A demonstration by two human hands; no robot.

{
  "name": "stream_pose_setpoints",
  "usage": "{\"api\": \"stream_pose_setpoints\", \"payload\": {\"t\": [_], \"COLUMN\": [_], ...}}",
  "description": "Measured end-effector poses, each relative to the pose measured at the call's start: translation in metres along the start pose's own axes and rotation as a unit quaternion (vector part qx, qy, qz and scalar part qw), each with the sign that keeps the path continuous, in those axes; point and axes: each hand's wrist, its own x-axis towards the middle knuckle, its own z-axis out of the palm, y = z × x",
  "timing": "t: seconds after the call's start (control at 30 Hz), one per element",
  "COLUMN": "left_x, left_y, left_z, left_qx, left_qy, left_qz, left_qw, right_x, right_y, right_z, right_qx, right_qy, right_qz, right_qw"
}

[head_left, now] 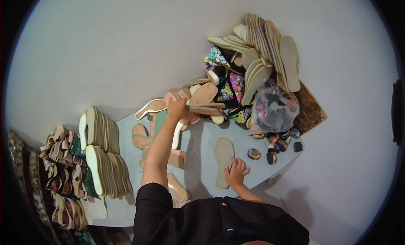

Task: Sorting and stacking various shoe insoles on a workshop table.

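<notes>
My left hand [177,109] reaches far across the table into a heap of tan and pink shoe soles. Its fingers are closed around a pink sole [170,96]; part of the grip is hidden. Flat tan soles [206,106] lie right beside that hand. Close to my body, my right hand [237,173] lies at the edge of a single cream sole [224,150], fingers apart. A small dark spot shows by its fingertips, too small to name. Under my left forearm are a green-strapped sole [141,135] and a pink-edged heeled sole [177,158].
Cream soles stand in stacked rows [105,171] at the left. A high pile of soles [289,61], patterned fabric uppers [232,86] and a clear plastic bag [275,110] fill the back right. Small round pieces [254,154] sit near the right edge. Racked sandals [63,177] are far left.
</notes>
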Motion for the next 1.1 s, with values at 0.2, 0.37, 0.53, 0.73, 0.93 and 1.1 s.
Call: {"api": "stream_pose_setpoints", "payload": {"t": [0.2, 0.37, 0.53, 0.73, 0.93, 1.1], "left_x": [-0.104, -0.184, -0.217, -0.221, -0.221, -0.231], "left_y": [0.028, 0.086, 0.125, 0.127, 0.098, 0.085], "left_z": [0.076, 0.121, 0.133, 0.131, 0.140, 0.132], "left_qx": [-0.103, -0.169, -0.191, -0.368, -0.476, -0.510], "left_qy": [0.202, 0.167, 0.057, 0.037, 0.037, 0.049], "left_qz": [0.097, 0.045, -0.075, -0.084, -0.116, -0.120], "left_qw": [0.969, 0.970, 0.977, 0.925, 0.871, 0.850], "right_x": [0.003, 0.003, -0.001, -0.006, 0.000, 0.040], "right_y": [0.001, 0.006, 0.004, 0.009, 0.005, -0.003], "right_z": [-0.009, -0.006, -0.009, -0.008, -0.007, -0.020], "right_qx": [0.010, 0.019, 0.086, 0.110, 0.125, 0.250], "right_qy": [-0.005, 0.024, 0.057, 0.077, 0.082, 0.076], "right_qz": [0.024, -0.003, -0.033, -0.025, 0.030, 0.147], "right_qw": [1.000, 1.000, 0.994, 0.991, 0.988, 0.954]}}
